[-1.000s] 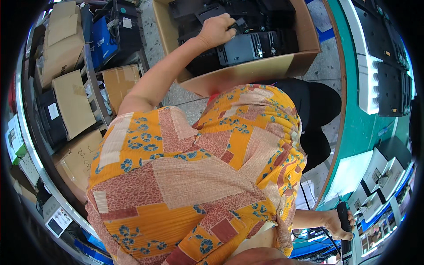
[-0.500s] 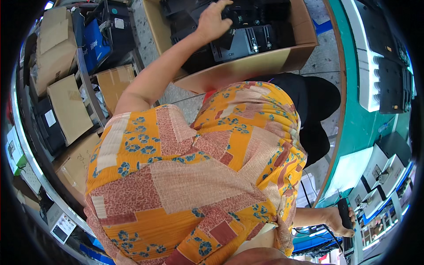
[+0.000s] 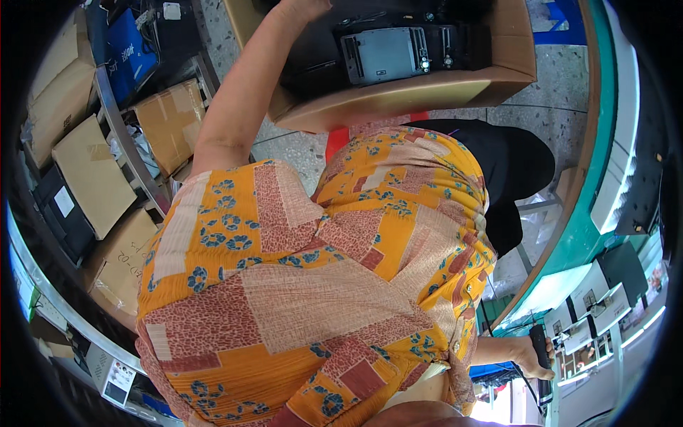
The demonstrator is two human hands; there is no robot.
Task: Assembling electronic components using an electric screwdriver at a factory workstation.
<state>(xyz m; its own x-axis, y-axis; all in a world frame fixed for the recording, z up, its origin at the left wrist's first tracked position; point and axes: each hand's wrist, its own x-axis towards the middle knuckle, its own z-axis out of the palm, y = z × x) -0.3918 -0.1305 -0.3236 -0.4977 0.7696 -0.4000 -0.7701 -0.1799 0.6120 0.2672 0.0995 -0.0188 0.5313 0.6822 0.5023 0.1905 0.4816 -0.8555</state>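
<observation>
My left arm stretches forward over an open cardboard box (image 3: 398, 103). My left hand (image 3: 307, 8) is cut by the top edge of the picture, so its fingers are hidden. Inside the box lie several dark devices, among them a grey flat metal unit (image 3: 388, 55) with round silver connectors on one side. Far off at the lower right, my right hand (image 3: 530, 358) is closed around an upright black bar-shaped handle (image 3: 543, 359). A dark cable hangs close beside that hand.
On the left stands a metal-framed shelf (image 3: 117, 114) filled with cardboard boxes and a blue bag (image 3: 131, 57). A green-topped table (image 3: 594, 164) along the right carries white and black devices. A red object (image 3: 338, 142) shows under the box, and a black seat or dark clothing (image 3: 516, 153) beside me.
My left hand has moved farther forward, partly out of the picture. The view has shifted, and the box appears farther right and higher. My right hand keeps its hold on the black handle.
</observation>
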